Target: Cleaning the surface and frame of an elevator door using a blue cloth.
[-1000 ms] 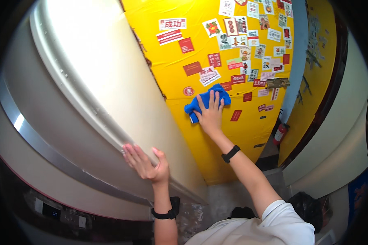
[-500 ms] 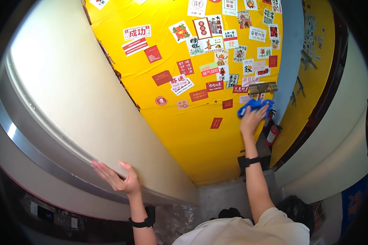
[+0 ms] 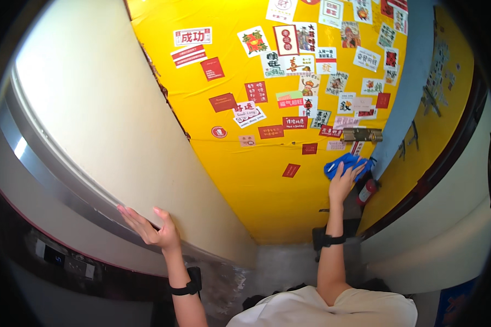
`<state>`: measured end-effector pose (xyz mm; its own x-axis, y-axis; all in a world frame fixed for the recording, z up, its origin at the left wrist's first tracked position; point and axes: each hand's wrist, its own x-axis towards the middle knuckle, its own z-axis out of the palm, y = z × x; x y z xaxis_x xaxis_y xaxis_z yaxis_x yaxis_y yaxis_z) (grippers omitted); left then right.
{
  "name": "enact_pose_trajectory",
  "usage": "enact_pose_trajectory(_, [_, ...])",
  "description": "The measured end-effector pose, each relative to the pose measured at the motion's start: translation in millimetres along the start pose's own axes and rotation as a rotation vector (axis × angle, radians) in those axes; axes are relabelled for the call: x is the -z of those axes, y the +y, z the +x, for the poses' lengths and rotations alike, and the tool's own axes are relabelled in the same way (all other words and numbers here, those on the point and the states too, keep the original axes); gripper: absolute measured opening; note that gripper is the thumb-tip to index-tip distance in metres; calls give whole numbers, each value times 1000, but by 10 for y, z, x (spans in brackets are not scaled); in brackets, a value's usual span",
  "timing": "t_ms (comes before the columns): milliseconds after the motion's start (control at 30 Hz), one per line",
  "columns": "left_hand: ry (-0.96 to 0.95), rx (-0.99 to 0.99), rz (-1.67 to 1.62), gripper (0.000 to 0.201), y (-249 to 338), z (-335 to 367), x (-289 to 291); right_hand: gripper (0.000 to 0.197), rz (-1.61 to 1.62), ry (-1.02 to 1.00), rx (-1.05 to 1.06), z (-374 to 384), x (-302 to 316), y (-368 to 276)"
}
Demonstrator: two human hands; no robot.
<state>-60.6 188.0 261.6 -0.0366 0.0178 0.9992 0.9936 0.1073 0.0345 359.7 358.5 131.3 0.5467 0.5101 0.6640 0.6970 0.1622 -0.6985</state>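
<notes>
My right hand [image 3: 341, 182] presses a blue cloth [image 3: 336, 164] against the yellow door [image 3: 240, 180], its fingers stretched over the cloth. The cloth lies bunched just below a brass-coloured door handle [image 3: 361, 135], near the door's right edge. My left hand [image 3: 153, 229] is open, thumb and fingers apart, at the edge of a cream panel [image 3: 147, 163] on the left. Nothing shows in it. Whether its palm touches the panel, I cannot tell. Each wrist wears a black band.
Many red, white and coloured stickers [image 3: 267, 133] cover the upper door. A red fire extinguisher [image 3: 366, 192] stands right of my right hand. A second yellow door [image 3: 414, 141] is at the right. A dark control strip with a small display [image 3: 54, 256] lies lower left.
My right hand and the blue cloth have moved slightly down the door, away from the handle. The whole view has shifted a little. My left hand stays open beside the panel edge.
</notes>
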Motion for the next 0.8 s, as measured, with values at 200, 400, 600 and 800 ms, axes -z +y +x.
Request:
enact_pose_trajectory(200, [0, 1, 11, 70, -6, 2, -45, 60, -20, 20, -42, -490, -350, 63])
enact_pose_trajectory(400, [-7, -4, 16, 71, 22, -12, -27, 44, 59, 2, -166, -895, -523, -24])
enact_pose_trajectory(600, [-33, -8, -9, 72, -8, -58, -5, 39, 130, 67, -210, -827, -555, -479])
enact_pose_trajectory(800, [-41, -21, -40, 73, -71, -68, -24, 48, 224, 170, -55, -385, -551, -1415])
